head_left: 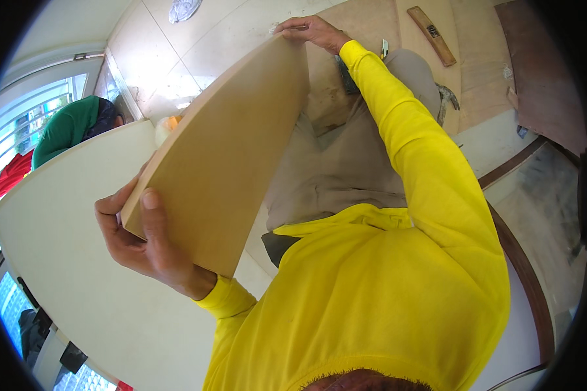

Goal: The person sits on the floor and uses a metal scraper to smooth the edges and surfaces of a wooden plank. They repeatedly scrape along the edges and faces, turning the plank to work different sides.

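While the board [222,150] is held by left fingers [109,221] and right fingers [295,25], an orange-and-white item [168,124] is partly hidden behind it.

Free room above the tiled floor [169,40]; tan board [222,143], a barrier left of the lap [346,169]

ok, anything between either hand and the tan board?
Nothing visible. The left hand grips the near end of the tan board directly, and the right hand is on its far upper corner, with no object in between. The board's reverse side is out of view, so can't tell there.
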Demonstrator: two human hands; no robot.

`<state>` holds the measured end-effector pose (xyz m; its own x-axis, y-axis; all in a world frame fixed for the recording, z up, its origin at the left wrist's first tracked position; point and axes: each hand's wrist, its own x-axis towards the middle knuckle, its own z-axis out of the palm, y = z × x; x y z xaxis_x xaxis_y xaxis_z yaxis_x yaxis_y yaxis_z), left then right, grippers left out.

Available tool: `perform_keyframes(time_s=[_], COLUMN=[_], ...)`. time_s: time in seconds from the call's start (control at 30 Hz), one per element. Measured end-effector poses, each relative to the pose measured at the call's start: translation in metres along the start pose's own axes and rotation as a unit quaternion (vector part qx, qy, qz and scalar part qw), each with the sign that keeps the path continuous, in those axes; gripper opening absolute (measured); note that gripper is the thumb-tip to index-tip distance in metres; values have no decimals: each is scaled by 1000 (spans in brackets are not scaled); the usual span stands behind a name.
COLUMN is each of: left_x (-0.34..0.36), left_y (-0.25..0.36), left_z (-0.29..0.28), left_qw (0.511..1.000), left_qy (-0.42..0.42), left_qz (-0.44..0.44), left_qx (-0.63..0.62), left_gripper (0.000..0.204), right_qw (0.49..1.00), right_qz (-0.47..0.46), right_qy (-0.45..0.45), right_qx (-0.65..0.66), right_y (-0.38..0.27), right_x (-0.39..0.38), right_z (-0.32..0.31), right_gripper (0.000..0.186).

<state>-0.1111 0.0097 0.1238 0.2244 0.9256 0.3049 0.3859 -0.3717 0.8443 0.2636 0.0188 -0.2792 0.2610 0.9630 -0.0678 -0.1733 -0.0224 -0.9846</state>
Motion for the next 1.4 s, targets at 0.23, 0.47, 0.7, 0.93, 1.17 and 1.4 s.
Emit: perform_keyframes(time_s=[0.23,0.47,0.7,0.93,1.17,1.4], left_x=[34,26,20,16,13,8], left_y=[-17,-16,-13,-14,-12,-10], left_z=[-12,-9,-6,-12,-11,-9], left_qw=[999,999,999,999,999,998], left_qy=[-14,-12,-16,-41,-37,-54], left_qz=[-13,10,26,17,5,23], left_qx=[33,30,19,-2,-23,-28], left_gripper=[31,26,30,30,28,29], right_qw=[999,1000,1000,998,999,1000], right_qz=[1,-15,1,-19,0,6], right_qy=[-25,0,7,47,28,10], right_qx=[42,-7,25,37,31,23], right_y=[5,1,5,12,8,8], right_x=[9,-2,-12,-19,-18,-27], right_z=[3,-1,1,8,-2,-5], right_gripper=[37,34,37,33,36,38])
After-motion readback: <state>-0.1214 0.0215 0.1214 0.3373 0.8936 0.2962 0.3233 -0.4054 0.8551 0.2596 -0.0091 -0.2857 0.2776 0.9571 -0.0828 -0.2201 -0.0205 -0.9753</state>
